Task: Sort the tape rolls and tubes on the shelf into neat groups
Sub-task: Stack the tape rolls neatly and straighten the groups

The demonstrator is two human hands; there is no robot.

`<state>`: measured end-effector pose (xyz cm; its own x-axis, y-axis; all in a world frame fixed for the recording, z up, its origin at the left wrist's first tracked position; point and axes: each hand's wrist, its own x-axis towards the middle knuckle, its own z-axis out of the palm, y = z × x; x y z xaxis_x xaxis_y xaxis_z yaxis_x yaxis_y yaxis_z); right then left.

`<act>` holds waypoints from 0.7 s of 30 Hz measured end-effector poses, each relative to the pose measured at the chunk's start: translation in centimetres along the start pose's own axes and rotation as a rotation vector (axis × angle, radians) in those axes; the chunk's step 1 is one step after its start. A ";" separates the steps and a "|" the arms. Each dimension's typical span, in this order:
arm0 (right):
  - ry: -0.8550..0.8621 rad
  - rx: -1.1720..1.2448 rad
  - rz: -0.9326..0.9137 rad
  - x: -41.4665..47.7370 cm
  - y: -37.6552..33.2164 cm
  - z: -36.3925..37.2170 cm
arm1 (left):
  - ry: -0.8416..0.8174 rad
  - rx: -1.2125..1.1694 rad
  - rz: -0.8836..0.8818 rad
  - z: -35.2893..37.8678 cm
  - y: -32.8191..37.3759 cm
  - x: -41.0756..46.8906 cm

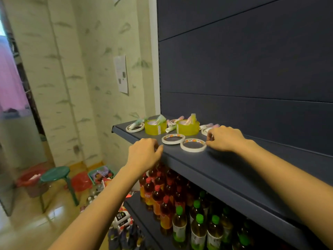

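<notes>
Two thin white tape rings lie flat near the front of the dark shelf (234,165), just beside each other. The nearer ring (192,150) is the one I'm on. My right hand (223,138) is knuckles up with the fingers curled, and the fingertips (208,141) meet its right rim. Whether I'm pinching it or only touching it, I can't tell from here. The other ring (173,142) sits just to its left, a touch further back.

My left hand (144,152) is at the shelf's front lip, loosely curled and holding nothing.

Behind the rings stand two fat yellow tape rolls, the left roll (155,128) and the right roll (188,129), each with a pastel tube poking up out of its core. A third thin ring (134,131) lies at the far left end with a tube (134,125) across it. Pink tubes (180,117) are scattered at the back between the yellow rolls, and more lie past my right knuckles.

Down below, bottles (162,195) with red and green caps pack the lower shelf.
</notes>
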<state>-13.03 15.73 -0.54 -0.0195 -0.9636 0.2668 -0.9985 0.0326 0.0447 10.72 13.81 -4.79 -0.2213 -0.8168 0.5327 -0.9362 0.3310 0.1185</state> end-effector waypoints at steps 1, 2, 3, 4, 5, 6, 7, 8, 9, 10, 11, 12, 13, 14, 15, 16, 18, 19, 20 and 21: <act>-0.004 -0.017 0.010 1.1 0.2 0.2 | -0.035 0.019 -0.013 0.7 -0.3 1.5; -0.008 -0.030 0.021 2.2 0.5 0.5 | -0.072 0.039 -0.030 1.3 -0.5 3.0; -0.014 -0.038 0.032 3.2 0.7 0.8 | -0.107 0.057 -0.045 2.0 -0.7 4.4; -0.020 -0.043 0.044 4.1 0.9 1.1 | -0.135 0.071 -0.055 2.8 -0.9 5.8; -0.028 -0.048 0.054 4.8 1.0 1.4 | -0.160 0.072 -0.062 3.5 -1.0 7.0; -0.040 -0.051 0.062 5.4 1.2 1.8 | -0.189 0.057 -0.068 4.4 -1.2 8.1; -0.056 -0.052 0.072 5.8 1.3 2.2 | -0.228 0.030 -0.078 5.2 -1.3 9.1; -0.078 -0.056 0.084 6.2 1.4 2.4 | -0.282 0.001 -0.086 5.9 -1.5 10.0; -0.106 -0.064 0.099 6.4 1.6 2.7 | -0.359 -0.022 -0.086 6.5 -1.7 10.9; -0.132 -0.074 0.114 6.6 1.7 2.8 | -0.449 -0.038 -0.072 7.0 -1.8 11.9; -0.146 -0.080 0.129 6.8 1.9 2.9 | -0.534 -0.053 -0.046 7.4 -2.0 12.7; -0.147 -0.083 0.147 7.0 2.1 3.0 | -0.596 -0.075 -0.016 7.7 -2.3 13.6; -0.140 -0.083 0.167 7.2 2.2 2.9 | -0.622 -0.103 0.014 7.8 -2.6 14.4; -0.137 -0.081 0.184 7.3 2.3 3.0 | -0.619 -0.127 0.047 7.7 -3.0 15.1; -0.146 -0.078 0.196 7.5 2.3 3.0 | -0.591 -0.144 0.084 7.7 -3.3 15.8; -0.174 -0.076 0.201 7.7 2.2 3.2 | -0.542 -0.150 0.129 7.6 -3.6 16.4; -0.280 -0.075 0.206 7.7 1.8 3.6 | -0.437 -0.164 0.208 7.2 -4.1 17.7; -0.333 -0.071 0.210 7.6 1.5 3.9 | -0.395 -0.187 0.243 7.0 -4.2 18.3; -0.371 -0.068 0.219 7.5 1.2 4.1 | -0.363 -0.218 0.274 6.9 -4.3 19.0; -0.390 -0.069 0.234 7.3 0.9 4.3 | -0.343 -0.246 0.298 6.7 -4.3 19.6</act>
<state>-14.31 7.55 -2.65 -0.2757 -0.9556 -0.1041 -0.9592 0.2665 0.0941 8.57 -6.78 -0.49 -0.5842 -0.7644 0.2729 -0.7359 0.6406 0.2193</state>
